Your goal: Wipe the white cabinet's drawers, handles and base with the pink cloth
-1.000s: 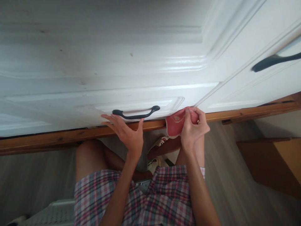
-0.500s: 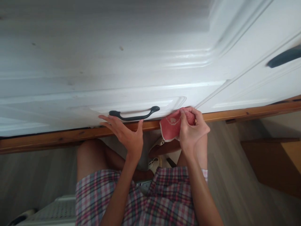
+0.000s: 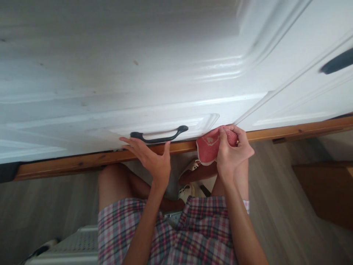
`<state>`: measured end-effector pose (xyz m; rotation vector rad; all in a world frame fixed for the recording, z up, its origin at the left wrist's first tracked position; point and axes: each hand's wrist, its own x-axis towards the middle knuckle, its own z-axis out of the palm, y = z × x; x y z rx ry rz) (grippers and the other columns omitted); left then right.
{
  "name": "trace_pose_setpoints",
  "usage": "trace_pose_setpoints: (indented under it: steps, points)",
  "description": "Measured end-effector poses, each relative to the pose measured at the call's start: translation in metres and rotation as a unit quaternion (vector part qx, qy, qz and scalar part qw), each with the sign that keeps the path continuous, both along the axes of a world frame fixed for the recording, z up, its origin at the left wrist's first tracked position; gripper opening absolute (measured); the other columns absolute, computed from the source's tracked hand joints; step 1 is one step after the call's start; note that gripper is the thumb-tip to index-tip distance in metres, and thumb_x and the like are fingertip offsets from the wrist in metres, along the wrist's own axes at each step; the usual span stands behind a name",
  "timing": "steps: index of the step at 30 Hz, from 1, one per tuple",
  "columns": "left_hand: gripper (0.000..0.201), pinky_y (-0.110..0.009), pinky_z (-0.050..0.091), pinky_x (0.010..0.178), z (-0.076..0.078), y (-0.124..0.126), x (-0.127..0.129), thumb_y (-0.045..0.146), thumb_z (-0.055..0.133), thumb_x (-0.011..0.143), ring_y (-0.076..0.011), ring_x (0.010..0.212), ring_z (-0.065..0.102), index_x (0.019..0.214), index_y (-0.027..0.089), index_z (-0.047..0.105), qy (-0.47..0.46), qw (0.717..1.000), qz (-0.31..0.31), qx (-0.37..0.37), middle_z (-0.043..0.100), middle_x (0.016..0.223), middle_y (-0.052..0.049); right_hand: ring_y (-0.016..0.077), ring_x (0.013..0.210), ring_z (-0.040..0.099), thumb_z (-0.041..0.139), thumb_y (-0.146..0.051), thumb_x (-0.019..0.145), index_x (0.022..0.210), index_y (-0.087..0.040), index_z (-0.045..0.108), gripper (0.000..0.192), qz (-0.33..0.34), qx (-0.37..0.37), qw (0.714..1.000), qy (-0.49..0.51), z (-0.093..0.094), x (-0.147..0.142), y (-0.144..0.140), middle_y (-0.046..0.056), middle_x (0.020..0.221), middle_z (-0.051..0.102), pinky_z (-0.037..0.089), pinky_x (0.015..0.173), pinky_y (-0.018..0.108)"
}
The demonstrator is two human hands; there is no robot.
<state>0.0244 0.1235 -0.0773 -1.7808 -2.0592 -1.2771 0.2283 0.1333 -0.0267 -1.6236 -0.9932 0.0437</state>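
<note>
My right hand pinches a folded pink cloth with a pale edge and a light printed motif. The cloth lies against the lower right of a white drawer front, by the wooden edge strip below it. My left hand has its fingers spread at the lower edge of the same front, just under a dark curved handle. Its fingertips are beside the handle and do not wrap round it. Small brownish specks dot the white panel above.
A brown wooden strip runs along the bottom of the fronts. Another dark handle sits at the upper right. A brown box-like piece stands on the floor at right; a pale perforated step is at lower left.
The view has shifted slightly, so hands, cloth and legs appear a little farther right. Against the drawer front, the cloth in my right hand has moved slightly right; my left hand stays spread by the handle.
</note>
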Motion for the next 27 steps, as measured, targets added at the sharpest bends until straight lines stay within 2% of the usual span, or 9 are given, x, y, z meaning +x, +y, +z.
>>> trace_pose_setpoints:
  steps: [2, 6, 8, 13, 16, 18, 22, 27]
  points:
    - [0.119, -0.065, 0.006, 0.137, 0.000, 0.000, 0.000, 0.048, 0.079, 0.097, -0.0386, 0.170, -0.005, 0.176, 0.015, -0.002, -0.001, 1.000, 0.000, 0.001, -0.005, 0.180, -0.031, 0.0207, 0.089, 0.075, 0.075, -0.041, 0.096, 0.100, -0.021, 0.079, 0.021, -0.007, 0.003, 1.000, 0.030, -0.006, 0.001, -0.001, 0.003, 0.098, 0.080, 0.058, 0.088, 0.032]
    - [0.119, -0.067, 0.006, 0.136, -0.003, 0.000, 0.000, 0.052, 0.079, 0.096, -0.0415, 0.169, -0.008, 0.176, 0.016, -0.001, -0.023, 1.000, 0.002, -0.008, -0.006, 0.180, -0.029, 0.0200, 0.083, 0.073, 0.075, -0.040, 0.095, 0.099, -0.019, 0.079, 0.021, 0.015, -0.045, 0.995, 0.087, -0.018, -0.001, -0.004, 0.002, 0.093, 0.080, 0.057, 0.084, 0.032]
    - [0.120, -0.068, 0.006, 0.136, -0.004, 0.001, 0.000, 0.054, 0.079, 0.096, -0.0429, 0.169, -0.008, 0.176, 0.016, -0.002, -0.025, 1.000, 0.001, -0.011, -0.007, 0.180, -0.028, 0.0201, 0.083, 0.073, 0.074, -0.042, 0.096, 0.098, -0.019, 0.079, 0.024, 0.020, -0.049, 0.995, 0.086, -0.016, -0.003, -0.003, 0.003, 0.092, 0.080, 0.058, 0.084, 0.033]
    - [0.121, -0.067, 0.006, 0.136, -0.004, 0.001, -0.001, 0.052, 0.079, 0.097, -0.0430, 0.169, -0.007, 0.176, 0.016, -0.005, -0.009, 1.000, -0.003, 0.001, -0.008, 0.180, -0.029, 0.0204, 0.091, 0.074, 0.077, -0.043, 0.095, 0.100, -0.019, 0.079, 0.024, 0.009, 0.019, 0.997, 0.080, -0.006, -0.006, 0.000, 0.003, 0.097, 0.080, 0.058, 0.089, 0.032]
    - [0.120, -0.068, 0.006, 0.136, -0.005, 0.001, -0.002, 0.050, 0.079, 0.097, -0.0431, 0.169, -0.007, 0.176, 0.016, -0.004, -0.004, 1.000, -0.006, 0.006, -0.007, 0.180, -0.029, 0.0190, 0.082, 0.073, 0.078, -0.039, 0.094, 0.098, -0.019, 0.080, 0.021, 0.021, -0.022, 0.994, 0.102, -0.007, -0.004, 0.000, 0.002, 0.092, 0.080, 0.058, 0.083, 0.031]
    - [0.119, -0.067, 0.006, 0.136, -0.005, 0.001, -0.002, 0.050, 0.079, 0.097, -0.0430, 0.169, -0.007, 0.177, 0.017, -0.003, -0.001, 1.000, -0.010, 0.008, -0.007, 0.180, -0.029, 0.0191, 0.081, 0.073, 0.078, -0.039, 0.093, 0.097, -0.018, 0.080, 0.020, 0.017, -0.025, 0.995, 0.091, -0.006, -0.001, 0.001, 0.002, 0.091, 0.080, 0.058, 0.082, 0.031]
    - [0.120, -0.067, 0.006, 0.136, -0.007, 0.001, -0.002, 0.052, 0.078, 0.097, -0.0430, 0.169, -0.008, 0.177, 0.017, -0.004, -0.014, 1.000, -0.002, 0.004, -0.008, 0.181, -0.028, 0.0210, 0.090, 0.075, 0.077, -0.041, 0.095, 0.101, -0.019, 0.080, 0.024, -0.017, 0.046, 0.998, 0.028, -0.001, 0.005, 0.003, 0.004, 0.098, 0.080, 0.060, 0.089, 0.034]
    - [0.120, -0.065, 0.006, 0.136, -0.008, 0.002, -0.002, 0.047, 0.081, 0.096, -0.0425, 0.169, -0.007, 0.177, 0.018, -0.003, -0.006, 1.000, -0.008, 0.014, -0.005, 0.181, -0.028, 0.0193, 0.083, 0.074, 0.075, -0.036, 0.097, 0.100, -0.020, 0.080, 0.017, 0.018, -0.016, 1.000, -0.001, -0.003, 0.003, -0.001, 0.002, 0.092, 0.080, 0.058, 0.085, 0.033]
